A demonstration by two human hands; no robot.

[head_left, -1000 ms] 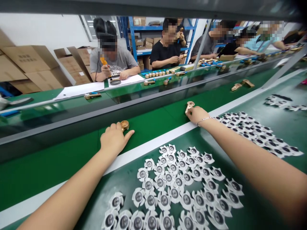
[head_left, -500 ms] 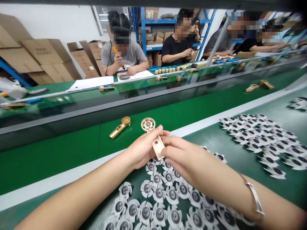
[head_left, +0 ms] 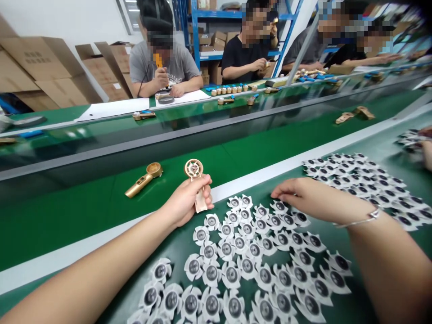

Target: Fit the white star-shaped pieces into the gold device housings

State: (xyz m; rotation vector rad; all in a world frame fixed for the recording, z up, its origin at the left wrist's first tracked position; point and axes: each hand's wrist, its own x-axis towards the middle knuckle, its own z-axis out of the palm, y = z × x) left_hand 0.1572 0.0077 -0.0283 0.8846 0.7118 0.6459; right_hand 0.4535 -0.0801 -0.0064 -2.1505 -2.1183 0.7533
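My left hand (head_left: 189, 195) grips the handle of a gold handheld-fan shell (head_left: 193, 168), its round spoked head pointing up and away from me. Thumb and fingers close around the handle, and the pale inside of the handle shows below. To the right, my right hand (head_left: 297, 193) hovers with loosely bent fingers over a white fan blade (head_left: 279, 206) at the edge of a large group. I see nothing held in it. On the green belt, left of the held shell, lies another gold fan shell (head_left: 143, 180).
Many white fan blades (head_left: 211, 306) cover the green table before me, with a second group (head_left: 357, 177) to the right. Another person's hand (head_left: 427, 146) is at the far right edge. Two gold pieces (head_left: 364, 113) lie on the green belt (head_left: 236, 155). Several people work across it.
My right hand has let go of the fan shell's handle and moved right, over the fan blades. My left hand still holds the shell. The view has shifted slightly.
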